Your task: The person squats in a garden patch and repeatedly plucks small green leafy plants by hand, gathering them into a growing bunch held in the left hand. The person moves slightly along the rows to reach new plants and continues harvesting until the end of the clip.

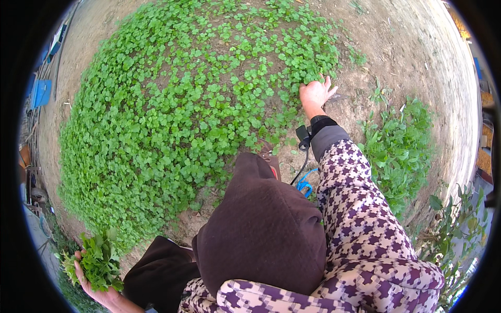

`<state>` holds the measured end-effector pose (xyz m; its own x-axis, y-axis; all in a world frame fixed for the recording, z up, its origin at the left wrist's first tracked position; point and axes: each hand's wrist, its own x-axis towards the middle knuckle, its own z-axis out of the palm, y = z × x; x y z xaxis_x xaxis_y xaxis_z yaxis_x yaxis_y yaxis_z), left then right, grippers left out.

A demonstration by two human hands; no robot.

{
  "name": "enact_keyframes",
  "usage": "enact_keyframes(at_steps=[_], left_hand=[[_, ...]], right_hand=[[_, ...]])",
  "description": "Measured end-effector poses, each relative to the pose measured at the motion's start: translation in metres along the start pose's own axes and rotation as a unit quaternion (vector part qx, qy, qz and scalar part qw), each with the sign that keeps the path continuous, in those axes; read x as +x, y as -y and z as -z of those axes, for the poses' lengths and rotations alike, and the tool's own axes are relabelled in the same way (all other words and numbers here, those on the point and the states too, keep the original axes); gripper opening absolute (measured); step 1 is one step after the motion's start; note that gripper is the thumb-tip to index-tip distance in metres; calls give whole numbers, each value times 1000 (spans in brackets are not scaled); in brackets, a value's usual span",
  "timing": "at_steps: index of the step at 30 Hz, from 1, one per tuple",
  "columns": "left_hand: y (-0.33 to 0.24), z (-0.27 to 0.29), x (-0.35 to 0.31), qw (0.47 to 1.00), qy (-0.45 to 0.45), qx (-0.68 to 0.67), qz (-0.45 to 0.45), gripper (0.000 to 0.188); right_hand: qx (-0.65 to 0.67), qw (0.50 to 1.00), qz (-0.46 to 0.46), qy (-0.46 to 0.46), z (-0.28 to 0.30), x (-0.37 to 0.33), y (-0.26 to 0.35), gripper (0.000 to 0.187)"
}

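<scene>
My right hand point(315, 92) reaches forward to the edge of a wide patch of low green leafy plants point(193, 104), its fingers down among the leaves at the patch's right rim. Whether it grips a stem is hidden by the foliage. My left hand point(99, 292) is held out low at the left, closed around a bunch of picked green leaves point(96, 261). A black strap with a small device point(304, 134) sits on my right wrist, above a purple-and-white patterned sleeve point(360, 208).
Bare brown soil point(407, 47) lies to the right of and beyond the patch. A second clump of taller green plants point(399, 151) grows to the right of my arm. Dark brown clothing point(261, 229) fills the lower middle. Blue objects point(40, 93) lie at the far left.
</scene>
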<state>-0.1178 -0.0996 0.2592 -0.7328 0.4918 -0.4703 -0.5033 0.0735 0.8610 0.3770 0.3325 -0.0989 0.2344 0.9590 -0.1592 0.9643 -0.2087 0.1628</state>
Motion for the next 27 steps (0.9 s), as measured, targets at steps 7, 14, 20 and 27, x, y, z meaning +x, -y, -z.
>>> enact_keyframes(at_steps=[7,14,20,27], left_hand=[[1,-8,1,999,41,-17,24,27],[1,-9,1,1000,4,-3,8,26],[3,-7,2,1000,-23,2,-10,27],[3,-3,3,996,-81,-6,-24,28]], right_hand=[[0,1000,14,2,-2,-1,-1,24],[-6,1000,26,-11,-6,1,-2,24],[-10,999,45,-14,-8,1,-5,24],[56,996,39,-53,-21,4,-16,22]])
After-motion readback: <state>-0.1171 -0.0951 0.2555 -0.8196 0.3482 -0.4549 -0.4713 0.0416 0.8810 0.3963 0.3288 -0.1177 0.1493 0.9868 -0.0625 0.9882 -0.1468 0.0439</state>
